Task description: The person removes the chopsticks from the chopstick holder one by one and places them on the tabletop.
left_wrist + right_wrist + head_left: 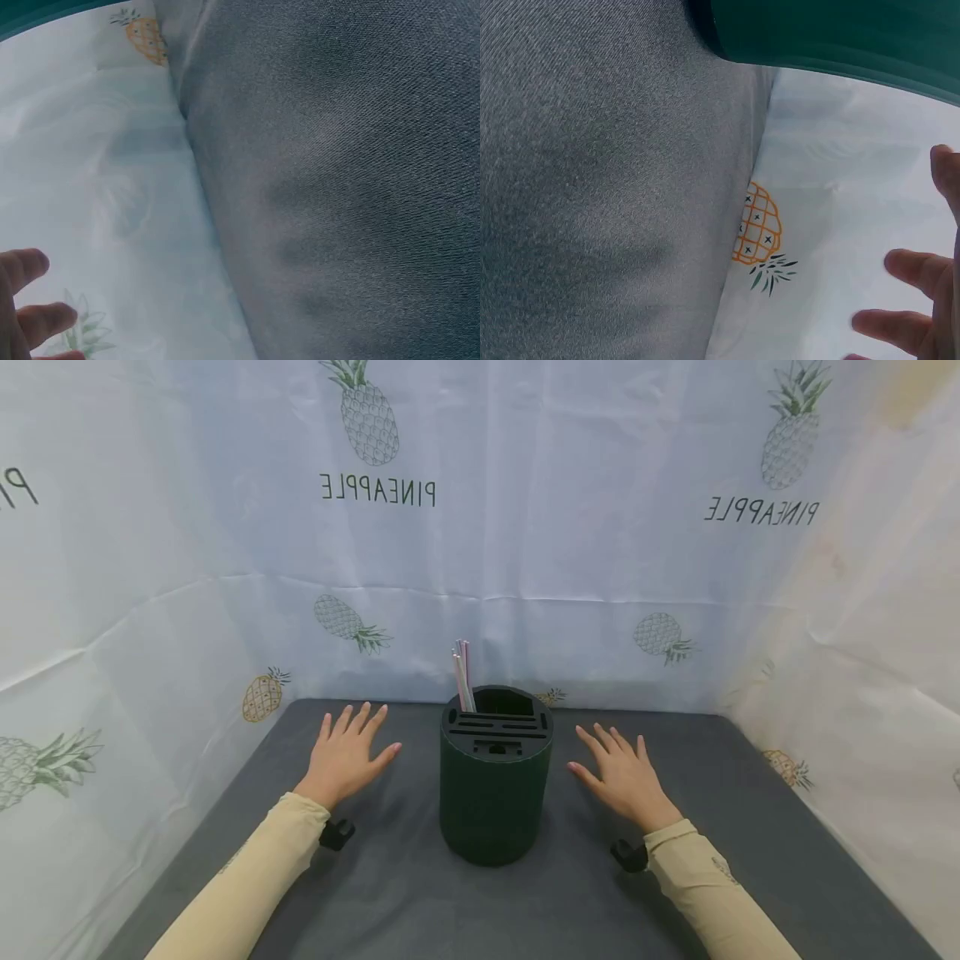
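Note:
A dark green cylindrical holder [491, 810] with a slotted black top stands upright on the grey cloth between my two hands. Several thin, pale and pinkish sticks [463, 681] rise from its back left opening. To the left of the holder, my left hand [347, 762] has its fingers spread, with nothing in it. My right hand [622, 777] is spread in the same way on the other side, also holding nothing and apart from the holder. In the right wrist view, the holder's green side [840, 34] fills the top edge.
The table is covered by a dark grey cloth [360, 902]. A white curtain [525, 543] printed with pineapples closes in the back and both sides. A small black wrist mount [337, 835] sits under the left wrist, and another mount [628, 856] under the right.

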`<state>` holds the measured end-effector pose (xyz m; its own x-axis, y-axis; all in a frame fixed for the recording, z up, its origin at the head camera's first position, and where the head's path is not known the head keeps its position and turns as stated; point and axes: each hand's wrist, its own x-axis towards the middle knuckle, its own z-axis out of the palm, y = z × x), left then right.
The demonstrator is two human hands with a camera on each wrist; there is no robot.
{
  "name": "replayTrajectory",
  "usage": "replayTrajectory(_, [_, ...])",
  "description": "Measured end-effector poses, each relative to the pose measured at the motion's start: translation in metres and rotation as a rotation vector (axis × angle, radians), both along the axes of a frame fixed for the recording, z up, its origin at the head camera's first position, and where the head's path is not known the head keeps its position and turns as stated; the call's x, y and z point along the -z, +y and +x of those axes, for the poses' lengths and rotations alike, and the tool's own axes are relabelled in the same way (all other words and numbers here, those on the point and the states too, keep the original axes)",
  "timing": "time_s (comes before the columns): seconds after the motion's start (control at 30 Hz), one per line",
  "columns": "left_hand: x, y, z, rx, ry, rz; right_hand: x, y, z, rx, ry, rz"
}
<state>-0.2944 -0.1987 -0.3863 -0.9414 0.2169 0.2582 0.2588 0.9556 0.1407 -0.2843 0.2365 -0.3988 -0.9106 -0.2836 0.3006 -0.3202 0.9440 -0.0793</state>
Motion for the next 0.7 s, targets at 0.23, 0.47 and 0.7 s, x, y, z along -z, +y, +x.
replayTrajectory(0.23, [-0.001, 0.003, 0.003, 0.027, -0.074, -0.014, -0.007, 0.001, 0.003, -0.013, -0.082, -0.030])
replayTrajectory(0.47, [-0.001, 0.002, 0.006, 0.023, -0.199, 0.052, -0.009, 0.001, 0.000, -0.008, -0.166, -0.057])
replayTrajectory(0.7, [-0.002, -0.001, 0.005, 0.033, -0.207, 0.081, -0.015, 0.001, 0.002, -0.020, -0.188, -0.126])
